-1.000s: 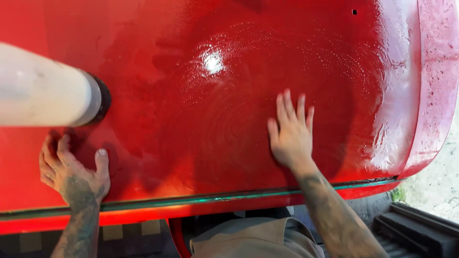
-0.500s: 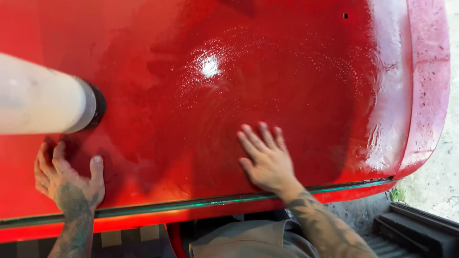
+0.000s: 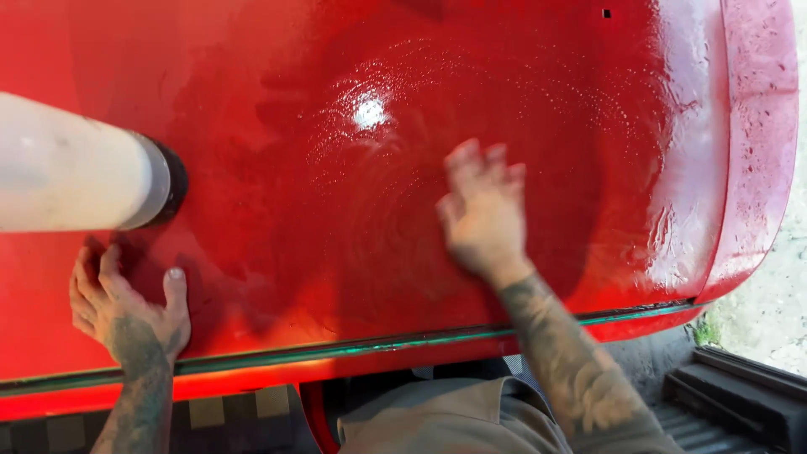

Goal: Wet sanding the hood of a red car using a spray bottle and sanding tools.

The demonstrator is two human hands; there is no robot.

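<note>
A glossy, wet red panel (image 3: pixel 521 92) with a curved, rounded right edge fills the view, streaked with swirls and droplets. The right hand (image 3: pixel 481 210), blurred, lies flat on it with fingers spread. The left hand (image 3: pixel 126 307) presses the lower left, fingers splayed, below a smooth white cylinder (image 3: pixel 76 176) with a dark rim.

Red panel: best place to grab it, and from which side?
Judging by shape, the near lower edge of the red panel, along the dark trim strip, coming from below. The face is broad, wet and glossy with nothing to hook; the left hand and right hand only lie flat on it.
</note>
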